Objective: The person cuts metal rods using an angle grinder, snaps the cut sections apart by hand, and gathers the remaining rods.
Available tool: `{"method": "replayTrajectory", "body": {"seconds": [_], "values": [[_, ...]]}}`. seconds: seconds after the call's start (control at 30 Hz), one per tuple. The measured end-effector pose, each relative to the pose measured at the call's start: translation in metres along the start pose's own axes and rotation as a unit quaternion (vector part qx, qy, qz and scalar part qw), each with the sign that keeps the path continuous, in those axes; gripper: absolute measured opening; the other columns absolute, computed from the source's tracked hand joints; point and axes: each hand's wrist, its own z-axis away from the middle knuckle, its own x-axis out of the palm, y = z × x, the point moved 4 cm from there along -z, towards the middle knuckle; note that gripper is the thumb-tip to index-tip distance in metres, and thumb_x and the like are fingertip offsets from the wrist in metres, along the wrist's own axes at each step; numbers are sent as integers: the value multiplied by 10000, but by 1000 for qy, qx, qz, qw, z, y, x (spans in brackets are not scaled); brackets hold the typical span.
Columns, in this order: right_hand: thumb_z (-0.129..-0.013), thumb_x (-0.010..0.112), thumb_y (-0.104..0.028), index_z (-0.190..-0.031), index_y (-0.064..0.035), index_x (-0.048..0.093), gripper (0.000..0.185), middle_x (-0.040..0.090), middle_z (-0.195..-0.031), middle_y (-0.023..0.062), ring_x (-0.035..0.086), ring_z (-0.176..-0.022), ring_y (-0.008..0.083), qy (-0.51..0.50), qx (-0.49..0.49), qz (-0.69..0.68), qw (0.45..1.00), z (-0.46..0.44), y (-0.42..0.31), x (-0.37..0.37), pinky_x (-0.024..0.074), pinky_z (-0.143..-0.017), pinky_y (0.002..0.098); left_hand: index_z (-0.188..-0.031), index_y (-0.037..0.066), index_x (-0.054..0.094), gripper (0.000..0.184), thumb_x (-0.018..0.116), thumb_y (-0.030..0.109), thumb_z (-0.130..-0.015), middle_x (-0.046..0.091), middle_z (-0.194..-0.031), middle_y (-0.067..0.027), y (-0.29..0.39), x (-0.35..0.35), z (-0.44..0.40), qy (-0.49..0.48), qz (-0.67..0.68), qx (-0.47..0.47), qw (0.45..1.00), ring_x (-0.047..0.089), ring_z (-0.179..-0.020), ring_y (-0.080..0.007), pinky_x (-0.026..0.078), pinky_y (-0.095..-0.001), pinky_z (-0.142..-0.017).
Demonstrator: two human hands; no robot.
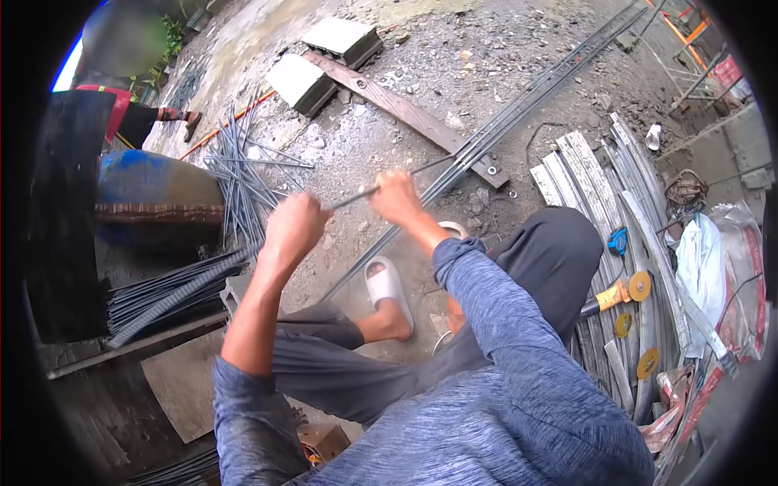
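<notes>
A thin dark metal rod (350, 198) runs between my two closed hands at a slant. My left hand (293, 228), a little blurred, is wrapped round its near-left end. Farther up, my right hand (395, 198) grips the same rod. Beyond my right hand the rod reaches the bundle of long steel bars (494, 134); whether it hooks onto them or only touches, I cannot tell. The long bars slant from beside my sandal (386, 283) to the far top right, crossing a wooden plank (397, 109).
Two concrete blocks (301, 79) stand at the plank's far end. Cut rods (243, 162) lie in a heap at left, near a blue rusty drum (158, 190). At right are metal strips (583, 174), an angle grinder (612, 296) and a tape measure (617, 241). Another person's leg (138, 121) shows at upper left.
</notes>
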Motion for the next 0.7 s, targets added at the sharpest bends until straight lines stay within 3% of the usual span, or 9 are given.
{"method": "replayTrajectory", "body": {"seconds": [0.1,0.17,0.2,0.3,0.4,0.47,0.5,0.6,0.7], "values": [[-876,665,-337,-1092,9,710,410,653,-1187,246,532,-1266,391,-21,-33,62,997,16,8,53,336,-1134,557,-800,-60,700,411,722,320,-955,617,-727,-316,-63,89,30,2,129,-18,992,645,-726,-503,503,-529,-656],[-845,679,-316,-1145,9,711,443,638,-1247,243,493,-1325,388,-38,-47,90,994,18,16,83,276,-1187,583,-799,-54,693,401,730,314,-953,608,-710,-310,-75,122,43,10,152,-38,988,643,-710,-492,498,-530,-662],[-784,726,-251,-1026,7,709,355,690,-1035,228,629,-1065,391,56,-100,113,987,24,15,84,385,-1051,562,-803,-48,698,398,735,320,-949,615,-711,-305,-75,122,44,15,155,-57,986,646,-710,-490,498,-533,-665],[-819,709,-257,-987,-1,700,306,684,-1033,222,628,-1046,388,41,-87,93,991,18,11,70,388,-1036,571,-870,-7,751,359,717,344,-938,685,-811,-296,-51,80,42,-12,143,-112,983,693,-828,-477,532,-542,-741],[-858,687,-249,-1038,8,688,314,658,-1156,213,562,-1212,385,98,-39,23,994,3,3,38,376,-1102,551,-839,-10,751,339,739,322,-906,712,-826,-271,-18,17,11,25,47,-74,996,708,-825,-459,551,-538,-749],[-859,686,-221,-1023,15,658,288,652,-1125,211,568,-1185,384,125,0,-19,992,-2,-2,5,401,-1062,531,-831,5,763,215,721,206,-894,726,-811,-242,27,-39,-3,57,-6,-25,998,733,-796,-408,577,-496,-741],[-860,686,-207,-1015,18,643,277,650,-1109,210,571,-1171,384,142,19,-39,989,-6,-1,-12,413,-1043,521,-844,6,766,235,749,237,-883,729,-819,-233,45,-55,-15,67,-20,-9,997,733,-800,-403,573,-497,-726],[-863,669,-170,-1150,37,613,359,650,-1132,220,564,-1200,399,193,-8,-51,980,-8,6,-36,407,-1079,510,-861,8,770,271,782,279,-872,737,-834,-217,64,-70,-42,98,-55,10,994,739,-812,-382,577,-486,-715],[-862,656,-145,-1279,37,571,463,644,-1201,239,534,-1271,413,292,76,3,953,3,21,-44,384,-1126,501,-853,5,767,279,783,284,-862,740,-831,-218,33,-57,-42,91,-12,-26,995,739,-829,-388,581,-495,-741]]}}
